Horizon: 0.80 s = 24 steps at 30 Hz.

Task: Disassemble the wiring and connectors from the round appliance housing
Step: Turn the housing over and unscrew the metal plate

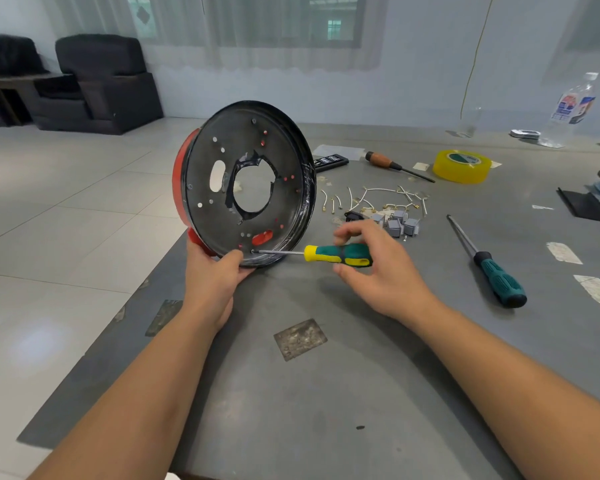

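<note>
The left hand [212,275] grips the round black-and-red metal housing [245,183] upright on the grey bench [326,393] while the right hand [371,268] loosely pinches the green-and-yellow screwdriver [336,255], whose tip could slip off the rim screw.

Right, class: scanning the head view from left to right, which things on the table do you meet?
housing → green-yellow screwdriver → grey connectors → tape roll → teal screwdriver → bottle

Both forearms are showing bare up to the lower edge of the picture, with no sleeve on them. The left hand [212,279] and the right hand [378,271] are wearing no gloves, rings or watch.
</note>
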### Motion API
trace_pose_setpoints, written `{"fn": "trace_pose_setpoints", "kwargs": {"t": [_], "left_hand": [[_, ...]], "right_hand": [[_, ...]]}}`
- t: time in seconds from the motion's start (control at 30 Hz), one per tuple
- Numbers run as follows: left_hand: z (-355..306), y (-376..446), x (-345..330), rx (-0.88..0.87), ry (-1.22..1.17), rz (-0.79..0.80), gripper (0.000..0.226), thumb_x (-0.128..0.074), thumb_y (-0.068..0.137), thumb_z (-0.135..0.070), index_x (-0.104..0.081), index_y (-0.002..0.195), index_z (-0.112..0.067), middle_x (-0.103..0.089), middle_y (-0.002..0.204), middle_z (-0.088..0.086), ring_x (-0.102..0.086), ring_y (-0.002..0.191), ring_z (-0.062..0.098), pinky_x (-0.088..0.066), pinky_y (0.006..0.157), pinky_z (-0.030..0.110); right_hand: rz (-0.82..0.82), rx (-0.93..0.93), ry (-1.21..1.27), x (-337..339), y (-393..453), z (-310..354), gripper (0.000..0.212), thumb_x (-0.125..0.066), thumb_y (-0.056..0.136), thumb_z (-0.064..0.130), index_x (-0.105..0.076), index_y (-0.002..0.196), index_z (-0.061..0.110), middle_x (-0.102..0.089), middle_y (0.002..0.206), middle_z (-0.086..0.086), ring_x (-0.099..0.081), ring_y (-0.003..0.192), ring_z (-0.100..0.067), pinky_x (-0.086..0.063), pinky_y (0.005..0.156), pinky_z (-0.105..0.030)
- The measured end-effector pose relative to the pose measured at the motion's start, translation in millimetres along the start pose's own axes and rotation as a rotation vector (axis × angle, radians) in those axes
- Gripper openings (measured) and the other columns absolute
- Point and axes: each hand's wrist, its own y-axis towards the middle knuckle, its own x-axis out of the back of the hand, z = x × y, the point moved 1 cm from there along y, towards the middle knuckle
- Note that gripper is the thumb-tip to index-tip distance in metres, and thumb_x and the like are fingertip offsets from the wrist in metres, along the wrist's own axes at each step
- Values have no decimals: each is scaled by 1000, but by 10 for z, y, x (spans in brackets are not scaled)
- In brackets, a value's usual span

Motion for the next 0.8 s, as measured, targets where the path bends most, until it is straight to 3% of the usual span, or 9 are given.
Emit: {"fn": "trace_pose_setpoints", "kwargs": {"t": [0.13,0.27,0.33,0.4,0.47,0.6,0.63,0.73,0.8], "left_hand": [[8,-13,-13,-13,17,-7,67,-56,91,20,-46,144,-18,-71,132,9,-73,115,33,-63,90,56],[6,-22,-27,-17,8,-8,65,-57,91,20,-45,142,-18,-70,132,9,-73,116,33,-63,90,56],[1,-27,-25,-14,11,-9,65,-56,91,20,-45,143,-18,-69,133,10,-72,117,35,-63,90,56],[-9,-31,-24,-14,13,-18,66,-55,90,20,-44,144,-18,-68,134,10,-72,117,35,-63,91,56],[-17,-37,-30,-12,19,-18,68,-54,90,21,-44,145,-18,-68,135,9,-71,118,35,-63,90,56],[-34,-55,-40,1,23,-19,70,-54,90,21,-43,147,-19,-67,135,8,-71,118,33,-63,90,56],[-38,-57,-43,0,23,-16,70,-54,90,22,-42,147,-18,-68,135,8,-71,118,33,-64,89,55],[-49,-71,-53,-8,32,-5,69,-56,90,21,-43,145,-18,-68,134,9,-72,117,32,-64,88,53],[-56,-78,-56,-8,29,-10,68,-56,90,21,-43,145,-18,-68,134,9,-72,118,32,-64,88,54]], "right_hand": [[-212,-446,588,-141,45,31,17,-71,94,18,-60,106,22,-68,102,5,-67,97,-15,-56,82,-27],[-303,-557,942,-157,64,17,11,-72,94,16,-64,100,11,-71,90,-3,-72,86,-20,-59,80,-31],[-249,-614,867,-161,64,32,17,-67,98,27,-61,101,12,-75,91,-10,-74,77,-25,-60,68,-33],[-161,-636,596,-161,44,31,42,-54,98,58,-59,99,16,-75,76,-13,-68,58,-19,-52,50,-29],[-168,-581,306,-141,40,4,53,-42,94,73,-58,91,23,-70,60,-4,-59,49,-9,-45,49,-24],[-211,-327,243,-81,65,0,9,-58,95,38,-50,97,33,-64,76,1,-51,55,-4,-40,51,-19],[-195,-271,229,-67,62,-4,16,-59,90,32,-48,99,37,-61,82,3,-48,57,-5,-40,52,-19],[-156,-178,154,-39,49,1,19,-57,87,40,-48,103,39,-62,85,8,-49,57,-6,-40,55,-14],[-203,-213,174,-55,55,1,26,-49,94,57,-55,99,32,-64,68,4,-56,54,-8,-44,57,-21]]}}
